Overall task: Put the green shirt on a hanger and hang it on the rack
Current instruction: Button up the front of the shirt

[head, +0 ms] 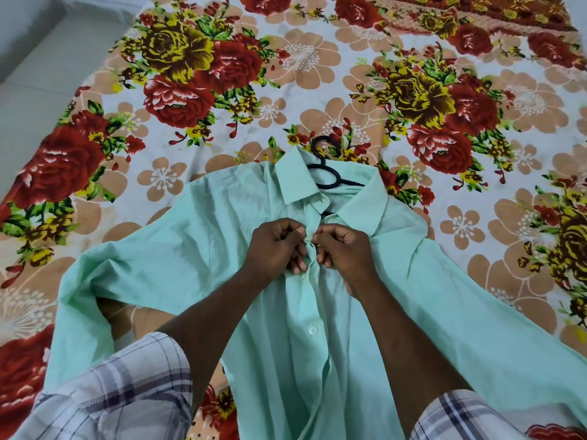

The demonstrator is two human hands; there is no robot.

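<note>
The light green shirt lies spread flat on the bed, collar pointing away from me. A black hanger sits inside it, its hook and neck sticking out of the collar. My left hand and my right hand meet at the shirt's front placket just below the collar. Each hand pinches one edge of the placket at a button. A white button shows lower on the placket. The hanger's shoulders are hidden under the fabric.
A bedsheet with large red, yellow and peach flowers covers the bed. Pale floor or wall shows at the upper left beyond the bed's edge. My checked sleeves fill the bottom corners. No rack is in view.
</note>
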